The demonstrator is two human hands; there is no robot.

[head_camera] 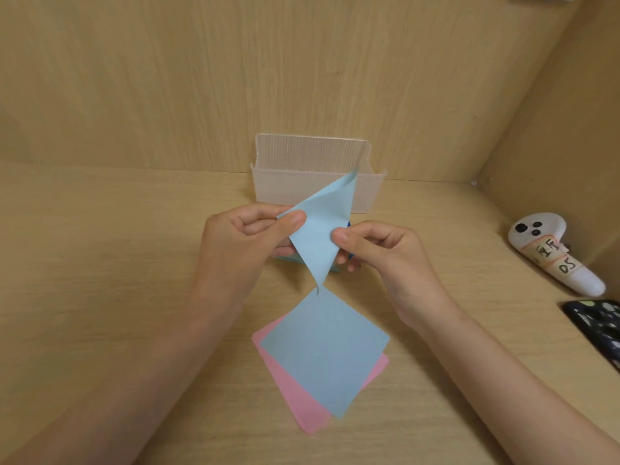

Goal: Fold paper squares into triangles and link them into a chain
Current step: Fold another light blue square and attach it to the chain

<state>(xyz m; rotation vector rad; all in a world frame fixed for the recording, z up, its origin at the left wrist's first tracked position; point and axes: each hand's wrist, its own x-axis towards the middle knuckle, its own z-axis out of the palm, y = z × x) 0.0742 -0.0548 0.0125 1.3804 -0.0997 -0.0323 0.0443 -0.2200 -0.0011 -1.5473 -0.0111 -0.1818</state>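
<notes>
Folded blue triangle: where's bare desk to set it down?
Widest bare patch: the desk left of the left hand and the clear box. A narrower strip lies between the right hand and the white controller. Crowded: the middle, near the held blue triangle, where the blue square overlaps pink paper, and the right edge by the dark phone.

Light wood-grain tabletop. Places are given from the grip on the folded blue sheet.

- **Beyond it:** translucent plastic box.
- **Beneath it, mostly hidden:** blue paper stack.
- **Nearer than it:** pink squares lying flat, overlapped by a blue square.
- **Well to its right:** white controller and dark phone.
</notes>
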